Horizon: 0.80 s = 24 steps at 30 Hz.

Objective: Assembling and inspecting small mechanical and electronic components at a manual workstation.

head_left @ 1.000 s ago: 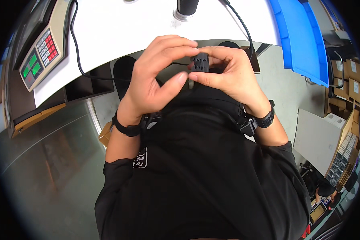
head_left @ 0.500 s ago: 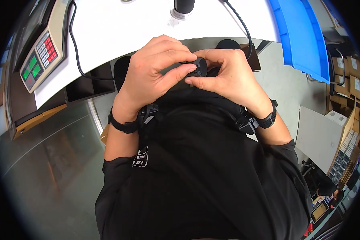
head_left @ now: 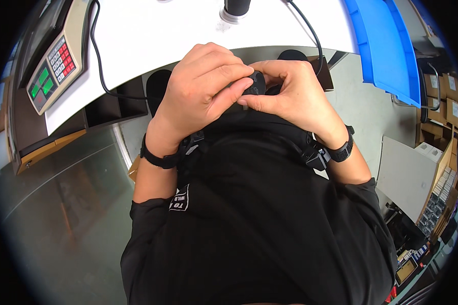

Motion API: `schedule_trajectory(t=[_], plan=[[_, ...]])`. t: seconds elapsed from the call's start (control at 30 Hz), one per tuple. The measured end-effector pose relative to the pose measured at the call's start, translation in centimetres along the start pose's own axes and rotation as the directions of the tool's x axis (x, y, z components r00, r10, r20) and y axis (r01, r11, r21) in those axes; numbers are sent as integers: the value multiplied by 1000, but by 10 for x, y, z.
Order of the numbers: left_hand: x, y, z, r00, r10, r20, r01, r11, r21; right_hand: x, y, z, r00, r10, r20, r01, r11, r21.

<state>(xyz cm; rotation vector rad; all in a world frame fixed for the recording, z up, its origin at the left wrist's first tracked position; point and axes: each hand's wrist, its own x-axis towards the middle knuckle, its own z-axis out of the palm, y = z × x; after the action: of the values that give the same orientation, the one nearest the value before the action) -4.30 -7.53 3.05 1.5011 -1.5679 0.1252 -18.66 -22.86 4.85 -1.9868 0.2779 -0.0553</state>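
Note:
A small black rounded piece with faint grey print on its face [head_left: 258, 84] is held up in front of my torso, just off the near edge of the table. My left hand [head_left: 201, 84] pinches its left side, with the thumb below and the fingers closed over the top. From the other side, my right hand [head_left: 297, 94] curls round it, its thumb beneath and index finger along the top edge. The fingers cover much of the piece, so its full shape and exact kind cannot be made out.
A white table [head_left: 152, 38] lies ahead, with a beige scale [head_left: 58, 66] at left and a black cylinder on a silver base [head_left: 235, 9] at the back. Black cables cross it. A blue tray [head_left: 389, 51] juts over the right edge; cardboard boxes [head_left: 453, 109] stand farther right.
The black piece has turned slightly between my fingers, and its printed face shows at another angle. My left hand has rolled a little with it; my right hand has barely moved.

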Motion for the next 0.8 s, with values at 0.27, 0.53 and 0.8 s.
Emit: schedule_trajectory(t=[0.27, 0.53, 0.8], plan=[[4, 5, -7, 998, 3, 65, -7, 999, 49, 0, -4, -1, 997, 64, 48, -66, 997, 42], [-1, 2, -5, 987, -151, 53, 156, 981, -118, 2, 1, 1, 992, 90, 83, -107, 966, 237], [-3, 2, -7, 969, -234, 76, 245, 946, -210, 3, 0, 2, 987, 102, 124, -140, 928, 346]])
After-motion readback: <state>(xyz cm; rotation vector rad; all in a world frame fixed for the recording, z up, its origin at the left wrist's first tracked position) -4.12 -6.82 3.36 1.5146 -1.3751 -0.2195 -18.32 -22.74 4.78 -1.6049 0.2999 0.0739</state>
